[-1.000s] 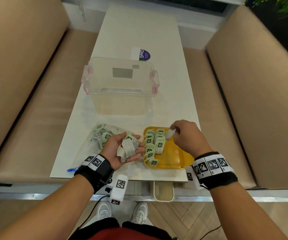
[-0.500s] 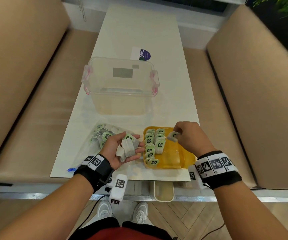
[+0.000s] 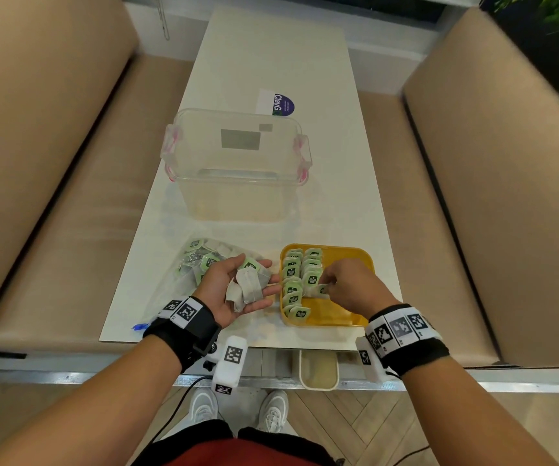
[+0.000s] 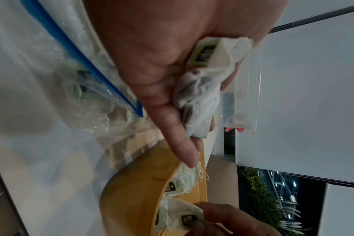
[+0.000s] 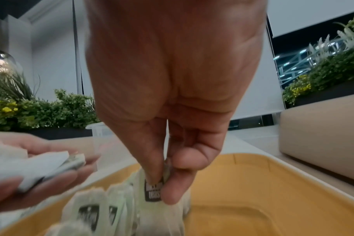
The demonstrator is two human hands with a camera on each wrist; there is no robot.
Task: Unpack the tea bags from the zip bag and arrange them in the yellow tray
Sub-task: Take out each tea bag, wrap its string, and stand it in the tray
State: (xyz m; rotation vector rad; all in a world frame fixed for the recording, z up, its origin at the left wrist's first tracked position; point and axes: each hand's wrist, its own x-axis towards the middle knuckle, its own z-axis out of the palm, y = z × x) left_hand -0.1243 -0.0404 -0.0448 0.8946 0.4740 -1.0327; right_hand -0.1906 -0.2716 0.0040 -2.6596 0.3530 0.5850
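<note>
Here, near the bench's [image 3: 355, 210] front edge: zip bag [image 3: 184, 277] with loose tea bags; left hand [image 3: 234, 290], palm up, cradling several tea bags [image 3: 248, 285]; right-hand fingers [image 5: 152, 166] pinching one tea bag [image 3: 318, 290], seemingly touching the rows inside the yellow tray [image 3: 345, 314].

- Right hand [image 3: 352, 290] covers part of the yellow tray [image 3: 355, 317] floor; pinched tea bag [image 5: 153, 190] mostly hidden by fingertips.
- Tea bags [image 3: 211, 264] in zip bag [image 3: 170, 290]: count unclear, left hand [image 3: 234, 287] overlaps them.
- Tag print blurred, unreadable.
- Table's [image 3: 271, 62] near edge partly behind the wrists.
</note>
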